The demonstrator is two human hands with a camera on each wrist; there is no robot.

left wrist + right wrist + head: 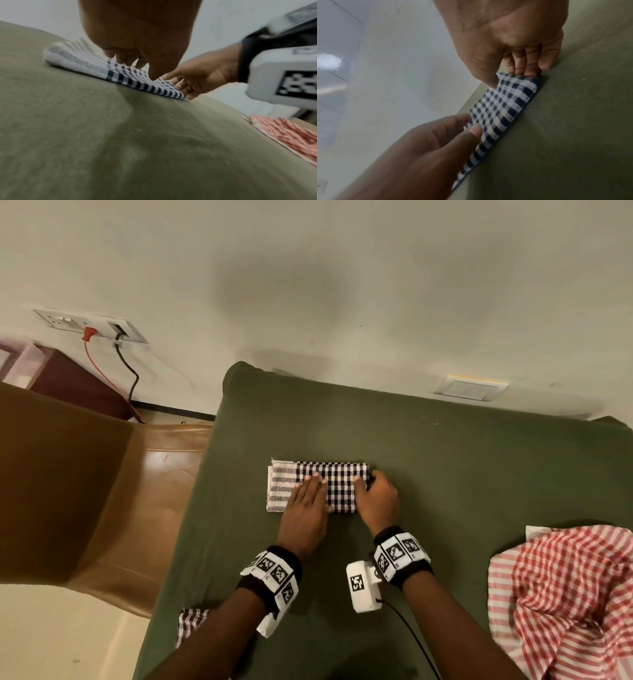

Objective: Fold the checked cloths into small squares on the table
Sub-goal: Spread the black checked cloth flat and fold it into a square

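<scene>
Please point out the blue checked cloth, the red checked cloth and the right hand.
blue cloth [342,487], head view, checked middle.
red cloth [561,594], head view, crumpled middle.
right hand [376,498], head view, back of hand.

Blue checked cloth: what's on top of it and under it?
On the blue checked cloth: left hand pressing flat, right hand pinching its right end. Under it: green table cover. Cloth's inner layers are hidden.

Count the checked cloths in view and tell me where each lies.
3. A dark checked cloth lies folded mid-table under both hands; a red checked cloth lies crumpled at the right edge; a third checked cloth peeks out beneath the left forearm, mostly hidden.
</scene>
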